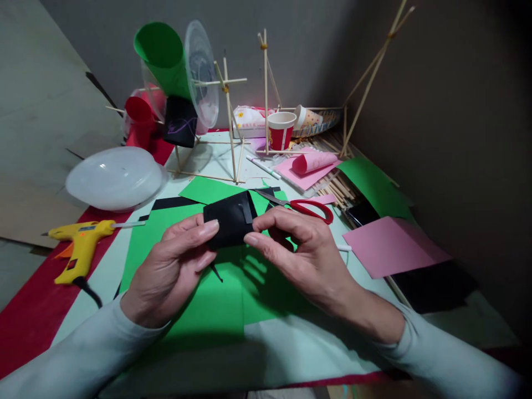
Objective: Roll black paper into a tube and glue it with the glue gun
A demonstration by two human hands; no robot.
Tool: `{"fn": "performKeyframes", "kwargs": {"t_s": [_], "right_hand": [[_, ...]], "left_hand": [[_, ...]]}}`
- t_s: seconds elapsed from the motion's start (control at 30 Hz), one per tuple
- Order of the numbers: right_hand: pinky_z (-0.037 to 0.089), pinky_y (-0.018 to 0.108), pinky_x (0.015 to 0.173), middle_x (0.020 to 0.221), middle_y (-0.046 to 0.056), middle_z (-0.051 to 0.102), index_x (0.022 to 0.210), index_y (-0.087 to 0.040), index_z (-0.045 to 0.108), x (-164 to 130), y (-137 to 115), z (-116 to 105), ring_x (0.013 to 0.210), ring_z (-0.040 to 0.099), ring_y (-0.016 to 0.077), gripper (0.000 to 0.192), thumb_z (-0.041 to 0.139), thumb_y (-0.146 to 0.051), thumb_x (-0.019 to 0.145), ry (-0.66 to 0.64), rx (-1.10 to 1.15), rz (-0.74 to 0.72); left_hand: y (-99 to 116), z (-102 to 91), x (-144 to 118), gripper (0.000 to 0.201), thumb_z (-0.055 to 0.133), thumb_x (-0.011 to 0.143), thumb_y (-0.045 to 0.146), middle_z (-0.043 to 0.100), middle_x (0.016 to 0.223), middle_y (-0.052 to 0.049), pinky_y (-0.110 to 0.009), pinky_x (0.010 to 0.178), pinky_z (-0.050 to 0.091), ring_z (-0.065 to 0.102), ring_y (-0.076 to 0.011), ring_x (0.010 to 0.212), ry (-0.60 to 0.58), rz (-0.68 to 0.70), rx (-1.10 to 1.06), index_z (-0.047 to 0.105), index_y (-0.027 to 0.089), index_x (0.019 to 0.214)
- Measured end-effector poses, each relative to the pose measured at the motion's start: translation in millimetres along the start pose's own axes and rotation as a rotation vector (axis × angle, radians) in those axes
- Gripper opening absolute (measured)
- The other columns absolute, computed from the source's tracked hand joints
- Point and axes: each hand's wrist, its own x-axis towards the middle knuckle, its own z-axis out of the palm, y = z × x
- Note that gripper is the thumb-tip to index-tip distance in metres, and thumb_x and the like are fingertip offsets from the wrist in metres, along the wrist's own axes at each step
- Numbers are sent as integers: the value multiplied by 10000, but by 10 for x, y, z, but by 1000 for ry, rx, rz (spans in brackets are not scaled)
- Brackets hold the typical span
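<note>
I see the left hand (170,271) and right hand (305,257) pinching 1 rolled black paper piece (228,224) above green paper sheets (216,299), near red scissors (310,209).

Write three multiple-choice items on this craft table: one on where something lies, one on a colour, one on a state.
1. Where does the glue gun lie?
A. left of the left hand
B. behind the red paper cup
C. on the pink sheet

2. What colour is the rolled paper piece held by both hands?
A. pink
B. black
C. white

3. How do the scissors lie?
A. gripped in the right hand
B. standing in a cup
C. flat on the table, untouched

Answers:
1. A: the yellow gun rests on the red and white sheets, left of the left hand.
2. B: the piece pinched between the left hand and right hand is black.
3. C: the red-handled scissors lie flat beyond the right hand, with no fingers in their loops.
</note>
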Motion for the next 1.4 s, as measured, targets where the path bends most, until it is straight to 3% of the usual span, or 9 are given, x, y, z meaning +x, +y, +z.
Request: {"fn": "performKeyframes", "kwargs": {"t_s": [0.17, 0.3, 0.47, 0.6, 0.73, 0.8, 0.9, 1.2, 1.4], "right_hand": [[395, 247, 568, 678, -30, 626, 771, -188, 655, -3, -22, 12, 599, 518, 101, 132, 706, -203, 892, 49, -35, 22], [395, 249, 578, 653, -31, 600, 710, -189, 609, -1, -50, 21, 599, 505, 102, 186, 701, -162, 869, 69, -66, -14], [435, 257, 597, 691, -16, 646, 730, -190, 619, 8, -60, -56, 626, 564, 110, 198, 670, -190, 922, -3, -2, -94], [521, 312, 783, 971, 28, 750, 964, -227, 708, 56, -102, -230, 867, 672, 170, 38, 677, -245, 953, 85, -115, -155], [478, 354, 1063, 1321, 70, 693, 1196, -254, 719, 101, -135, -343, 1229, 628, 206, 273, 714, -198, 929, -71, -189, -291], [509, 340, 1024, 1232, 65, 744, 1138, -241, 754, 108, -116, -345, 1170, 670, 192, 217, 666, -164, 955, -171, -163, -316], [552, 326, 868, 1002, 32, 807, 1035, -221, 782, 105, -50, -321, 949, 721, 178, 177, 618, -179, 981, -198, -162, -331], [431, 311, 717, 892, 44, 770, 902, -212, 767, 75, 13, -325, 814, 645, 188, 261, 524, -163, 984, -292, -488, -240], [377, 326, 663, 781, 62, 721, 862, -197, 762, 64, -40, -324, 720, 585, 190, 275, 510, -168, 969, -277, -588, -219]], "left_hand": [[7, -18, 22, 371, 903, 540, 107, 348, 647, 56, -112, 323, 319, 244, -34, 500, -69, 1, 19, 536, 155, 554], [5, -23, 34, 369, 914, 528, 93, 377, 637, 59, -97, 335, 347, 289, -21, 492, -81, -28, 6, 550, 148, 555], [30, -32, 59, 305, 865, 563, 62, 421, 645, 54, -112, 321, 330, 280, -19, 473, -107, -64, -3, 573, 145, 593], [55, -43, 74, 221, 825, 620, 66, 518, 731, 22, -120, 324, 302, 314, -23, 487, -117, -88, -9, 633, 138, 703], [6, -58, 61, 235, 887, 614, 156, 518, 704, 19, -117, 334, 297, 321, -33, 495, -279, -156, 26, 688, 142, 739], [-43, -58, 53, 265, 922, 607, 204, 510, 686, 22, -113, 342, 297, 306, -33, 498, -370, -217, 62, 716, 139, 761], [-121, -42, 53, 229, 902, 678, 249, 526, 668, 7, -104, 357, 277, 307, -32, 500, -440, -267, 153, 724, 127, 754], [-227, -13, 122, 212, 802, 802, 258, 601, 670, -26, -116, 347, 236, 311, -17, 439, -433, -285, 253, 670, 115, 720], [-251, -27, 106, 207, 805, 785, 283, 621, 727, -31, -114, 380, 319, 462, -51, 508, -397, -288, 264, 676, 122, 807]]}}
